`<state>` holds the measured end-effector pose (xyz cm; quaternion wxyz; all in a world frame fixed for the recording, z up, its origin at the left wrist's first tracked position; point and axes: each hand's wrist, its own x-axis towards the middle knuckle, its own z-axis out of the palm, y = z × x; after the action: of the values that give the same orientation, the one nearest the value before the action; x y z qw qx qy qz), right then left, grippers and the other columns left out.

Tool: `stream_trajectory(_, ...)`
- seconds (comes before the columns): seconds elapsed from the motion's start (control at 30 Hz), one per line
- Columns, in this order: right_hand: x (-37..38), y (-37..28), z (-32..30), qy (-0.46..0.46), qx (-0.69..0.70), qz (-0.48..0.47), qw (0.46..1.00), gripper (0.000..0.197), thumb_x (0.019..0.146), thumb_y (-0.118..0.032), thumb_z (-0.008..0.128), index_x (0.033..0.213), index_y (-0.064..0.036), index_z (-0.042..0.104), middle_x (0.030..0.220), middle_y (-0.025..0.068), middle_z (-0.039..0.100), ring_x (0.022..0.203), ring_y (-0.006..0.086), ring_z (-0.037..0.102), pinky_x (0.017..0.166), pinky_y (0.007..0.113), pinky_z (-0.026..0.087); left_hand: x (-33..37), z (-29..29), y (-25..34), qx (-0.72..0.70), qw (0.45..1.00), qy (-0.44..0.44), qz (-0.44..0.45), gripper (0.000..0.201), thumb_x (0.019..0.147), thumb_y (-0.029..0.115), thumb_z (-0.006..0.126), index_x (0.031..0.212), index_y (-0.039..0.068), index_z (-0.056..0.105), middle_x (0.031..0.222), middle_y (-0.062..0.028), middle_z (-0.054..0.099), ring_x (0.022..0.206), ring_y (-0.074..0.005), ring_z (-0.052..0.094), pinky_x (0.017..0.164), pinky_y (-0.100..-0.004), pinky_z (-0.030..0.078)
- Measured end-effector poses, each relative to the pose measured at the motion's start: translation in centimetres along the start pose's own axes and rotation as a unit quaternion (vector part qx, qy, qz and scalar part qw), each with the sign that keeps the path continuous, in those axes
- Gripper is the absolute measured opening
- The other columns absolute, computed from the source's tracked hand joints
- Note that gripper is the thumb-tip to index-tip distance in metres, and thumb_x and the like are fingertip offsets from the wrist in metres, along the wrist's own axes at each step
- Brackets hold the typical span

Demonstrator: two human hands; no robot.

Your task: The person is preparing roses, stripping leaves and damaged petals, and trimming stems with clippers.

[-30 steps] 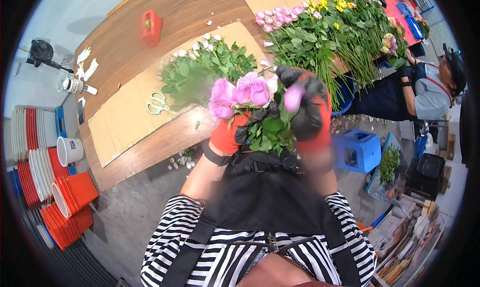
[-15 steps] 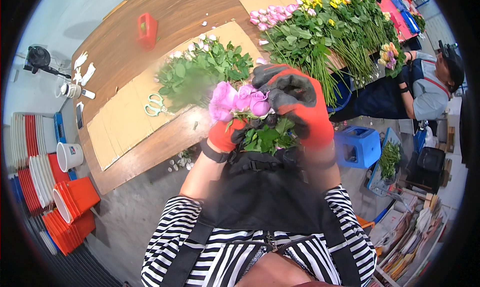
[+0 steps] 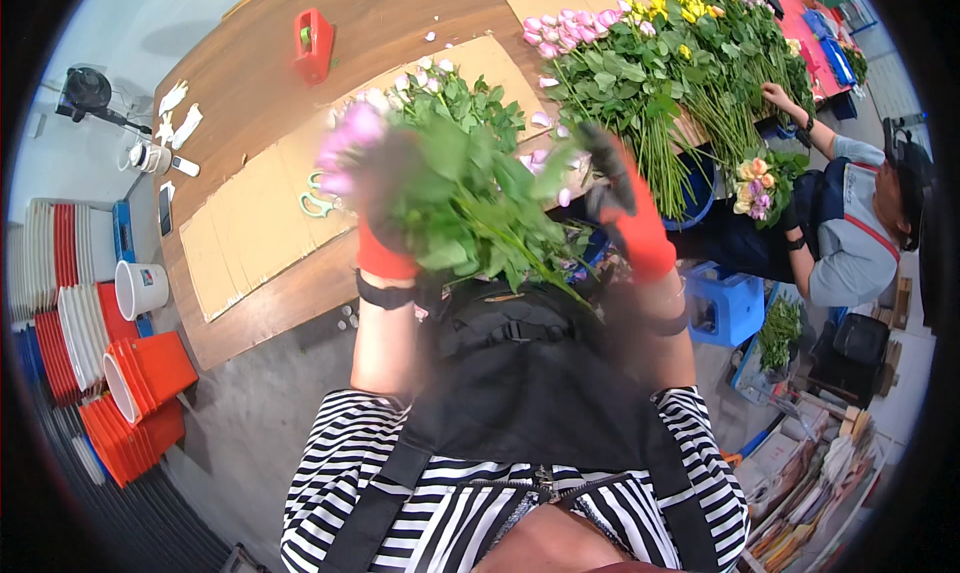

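My left hand (image 3: 385, 223), in a red and dark grey glove, is closed around a bunch of pink roses (image 3: 350, 148). The blooms point up and left, blurred by motion. Their green leaves and stems (image 3: 460, 208) fan out to the right in front of my apron. My right hand (image 3: 630, 208), gloved the same way, is raised to the right of the stems with its fingers stretched out and nothing held. Beyond the held bunch, pale pink roses (image 3: 425, 78) lie on a cardboard sheet (image 3: 245, 238). Light green-handled scissors (image 3: 318, 198) rest beside them, partly hidden.
A red tape dispenser (image 3: 313, 48) stands on the wooden table (image 3: 400, 8). Pink and yellow roses (image 3: 680, 53) are heaped at the far right. A co-worker (image 3: 850, 203) there holds a small bouquet (image 3: 762, 183). A blue stool (image 3: 725, 303) and orange buckets (image 3: 150, 368) stand on the floor.
My left hand has swung the roses up and left, tipping the blooms leftward. The right hand has come off the blooms and opened. The co-worker now reaches one hand toward the heaped flowers.
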<state>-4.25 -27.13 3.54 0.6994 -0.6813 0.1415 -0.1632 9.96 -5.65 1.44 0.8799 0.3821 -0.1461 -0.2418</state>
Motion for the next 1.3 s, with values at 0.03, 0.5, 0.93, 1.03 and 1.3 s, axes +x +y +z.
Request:
stream_trajectory(0.03, -0.7, 1.2, -0.1, -0.062, -0.03, -0.006, 0.998, 0.067, 0.075, -0.009, 0.061, 0.137, 0.0004, 0.035, 0.133, 0.0114, 0.046, 0.11, 0.0159, 0.047, 0.088, 0.029, 0.041, 0.6, -1.9, -0.1, 0.143, 0.985, -0.018, 0.09, 0.03, 0.092, 0.024, 0.054, 0.117, 0.007, 0.055, 0.103, -0.0049, 0.06, 0.095, -0.0179, 0.058, 0.081, -0.0303, 0.048)
stream_trajectory(0.5, -3.7, 8.8, -1.2, -0.169, -0.22, 0.093, 0.956, 0.062, 0.075, -0.015, 0.073, 0.13, -0.0023, 0.048, 0.118, 0.0197, 0.061, 0.108, 0.0281, 0.061, 0.093, 0.035, 0.045, 8.0, -5.7, -3.7, 0.1, 0.985, 0.133, 0.04, 0.031, 0.099, 0.022, 0.043, 0.12, 0.003, 0.056, 0.107, -0.0027, 0.058, 0.101, -0.0132, 0.054, 0.089, -0.0278, 0.044)
stream_trajectory(0.93, -4.1, 11.9, -10.2, 0.136, -0.292, 0.065, 0.944, 0.043, 0.081, -0.01, 0.065, 0.12, 0.0035, 0.052, 0.105, 0.0199, 0.066, 0.099, 0.0271, 0.065, 0.082, 0.034, 0.05, 11.5, -6.2, -20.4, 0.409, 0.902, -0.045, -0.127, 0.058, 0.089, 0.044, 0.058, 0.131, 0.004, 0.05, 0.119, -0.0178, 0.06, 0.115, -0.0273, 0.053, 0.097, -0.0343, 0.04)
stream_trajectory(1.03, -3.9, 12.5, -12.1, 0.155, -0.254, 0.082, 0.951, 0.044, 0.082, -0.009, 0.065, 0.121, 0.003, 0.052, 0.11, 0.0215, 0.064, 0.103, 0.0312, 0.063, 0.085, 0.034, 0.049, 8.6, -7.3, -24.0, 0.772, 0.588, -0.193, 0.146, 0.044, 0.086, 0.029, 0.059, 0.121, 0.003, 0.056, 0.107, -0.0183, 0.061, 0.102, -0.0362, 0.056, 0.092, -0.0416, 0.043)
stream_trajectory(1.3, -5.3, 14.0, -14.7, 0.217, -0.162, 0.119, 0.955, 0.049, 0.084, -0.006, 0.064, 0.129, 0.0071, 0.047, 0.123, 0.0177, 0.059, 0.112, 0.0197, 0.055, 0.094, 0.032, 0.044, 6.3, -9.1, -19.0, 0.795, 0.577, -0.188, 0.014, 0.046, 0.077, 0.023, 0.065, 0.12, 0.009, 0.056, 0.107, -0.0117, 0.06, 0.109, -0.0336, 0.049, 0.106, -0.0483, 0.028)
